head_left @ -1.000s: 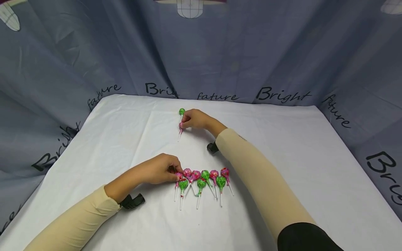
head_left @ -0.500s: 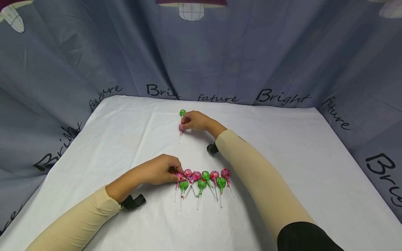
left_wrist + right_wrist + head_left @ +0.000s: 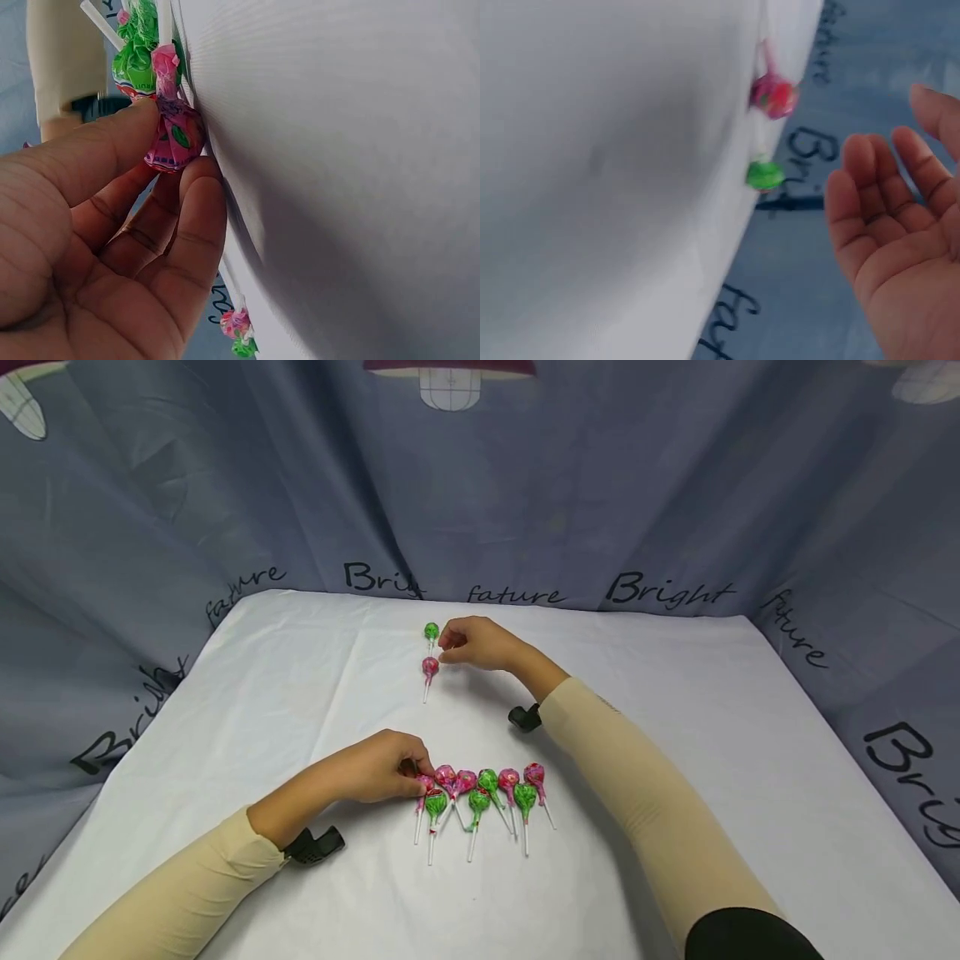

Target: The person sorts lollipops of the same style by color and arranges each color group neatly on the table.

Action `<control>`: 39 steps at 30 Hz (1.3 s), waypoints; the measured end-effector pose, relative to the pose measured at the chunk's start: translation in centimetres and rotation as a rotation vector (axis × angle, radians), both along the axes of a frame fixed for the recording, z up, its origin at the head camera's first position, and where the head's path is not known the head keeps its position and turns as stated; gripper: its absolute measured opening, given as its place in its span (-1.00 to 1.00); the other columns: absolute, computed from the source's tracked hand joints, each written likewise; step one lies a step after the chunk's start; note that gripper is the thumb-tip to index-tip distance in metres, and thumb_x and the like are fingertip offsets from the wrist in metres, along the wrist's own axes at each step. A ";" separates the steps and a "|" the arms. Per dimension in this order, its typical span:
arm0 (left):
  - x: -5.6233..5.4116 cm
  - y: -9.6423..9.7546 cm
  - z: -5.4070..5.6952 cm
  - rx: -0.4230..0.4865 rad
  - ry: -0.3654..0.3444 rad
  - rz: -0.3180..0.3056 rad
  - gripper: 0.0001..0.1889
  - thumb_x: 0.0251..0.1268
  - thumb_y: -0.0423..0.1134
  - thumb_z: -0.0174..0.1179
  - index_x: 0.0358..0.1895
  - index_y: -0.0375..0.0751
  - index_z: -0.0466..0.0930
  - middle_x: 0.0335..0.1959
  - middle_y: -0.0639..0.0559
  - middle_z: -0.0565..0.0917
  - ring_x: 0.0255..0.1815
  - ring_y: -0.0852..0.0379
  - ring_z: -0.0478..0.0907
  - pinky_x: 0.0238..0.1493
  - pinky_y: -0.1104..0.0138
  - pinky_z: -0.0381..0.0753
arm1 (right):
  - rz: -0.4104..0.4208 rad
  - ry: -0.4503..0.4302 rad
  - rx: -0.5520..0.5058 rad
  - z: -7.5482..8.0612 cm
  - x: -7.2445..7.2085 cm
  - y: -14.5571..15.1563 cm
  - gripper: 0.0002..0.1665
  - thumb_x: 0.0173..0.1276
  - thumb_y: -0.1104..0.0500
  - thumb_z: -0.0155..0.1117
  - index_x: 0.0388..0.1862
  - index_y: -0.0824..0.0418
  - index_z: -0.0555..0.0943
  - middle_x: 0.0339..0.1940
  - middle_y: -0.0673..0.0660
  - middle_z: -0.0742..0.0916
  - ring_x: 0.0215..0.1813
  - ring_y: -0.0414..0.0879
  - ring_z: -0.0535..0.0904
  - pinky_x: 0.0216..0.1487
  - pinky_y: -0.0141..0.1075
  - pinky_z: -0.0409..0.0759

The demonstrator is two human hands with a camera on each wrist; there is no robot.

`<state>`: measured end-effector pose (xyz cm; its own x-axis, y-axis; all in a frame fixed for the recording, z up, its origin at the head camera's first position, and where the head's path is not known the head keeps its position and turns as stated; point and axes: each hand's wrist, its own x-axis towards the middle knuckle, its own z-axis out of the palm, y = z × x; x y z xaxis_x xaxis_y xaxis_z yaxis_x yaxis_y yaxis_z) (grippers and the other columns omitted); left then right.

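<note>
In the head view my left hand (image 3: 378,767) is at the left end of a cluster of wrapped lollipops. The left wrist view shows its thumb and fingers pinching the head of a pink lollipop (image 3: 176,141), with a green lollipop (image 3: 135,67) close beside it. Farther back, my right hand (image 3: 482,644) hovers just right of two lollipops laid in a line, holding nothing, its fingers loosely bent. The nearer one is a pink lollipop (image 3: 430,666); a green lollipop (image 3: 431,631) lies beyond, its stick pointing toward the pink head.
Several pink and green lollipops, among them a front green lollipop (image 3: 478,802) and a pink lollipop (image 3: 534,773) at the right end, lie sticks toward me. They rest on a white cloth-covered table (image 3: 660,693). A grey-blue printed curtain (image 3: 570,485) stands behind the table and along its sides.
My right hand has let go of the far pink lollipop and drawn slightly away to the right, so its head now shows. The left hand keeps its place at the cluster.
</note>
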<state>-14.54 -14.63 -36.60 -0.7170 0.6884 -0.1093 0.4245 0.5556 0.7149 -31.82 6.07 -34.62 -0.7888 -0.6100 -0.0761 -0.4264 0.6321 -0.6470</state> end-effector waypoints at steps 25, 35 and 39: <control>0.2 0.0 -0.1 0.010 0.015 -0.001 -0.89 0.21 -0.43 0.36 -0.30 -0.13 0.68 -0.39 0.22 0.59 -0.39 0.28 0.51 -0.31 0.37 0.55 | 0.091 0.111 -0.040 0.9 13.3 10.7 -0.72 0.32 0.16 0.42 -0.04 0.20 0.63 -0.08 0.07 0.72 -0.04 -0.10 0.60 -0.02 -0.04 0.60; 0.2 0.0 -0.1 0.014 0.045 -0.018 -0.91 0.22 -0.43 0.35 -0.29 -0.15 0.68 -0.37 0.21 0.59 -0.37 0.29 0.49 -0.30 0.38 0.55 | 0.139 -0.029 0.075 -0.3 15.3 12.2 -0.74 0.33 0.18 0.41 -0.02 0.12 0.63 -0.12 -0.06 0.68 -0.09 -0.15 0.59 -0.03 -0.18 0.59; 0.3 0.1 -0.2 0.007 0.031 -0.011 -0.90 0.21 -0.43 0.35 -0.30 -0.14 0.68 -0.38 0.22 0.59 -0.37 0.28 0.51 -0.31 0.37 0.56 | 0.159 0.009 0.096 -0.9 15.4 12.0 -0.88 0.33 0.21 0.40 -0.19 0.08 0.65 -0.29 -0.13 0.64 -0.22 -0.21 0.54 -0.14 -0.30 0.58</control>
<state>-14.28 -14.57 -36.75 -0.7126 0.6968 -0.0822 0.4526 0.5460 0.7050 -16.42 18.11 -35.54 -0.6839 -0.7172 -0.1337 -0.5313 0.6152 -0.5825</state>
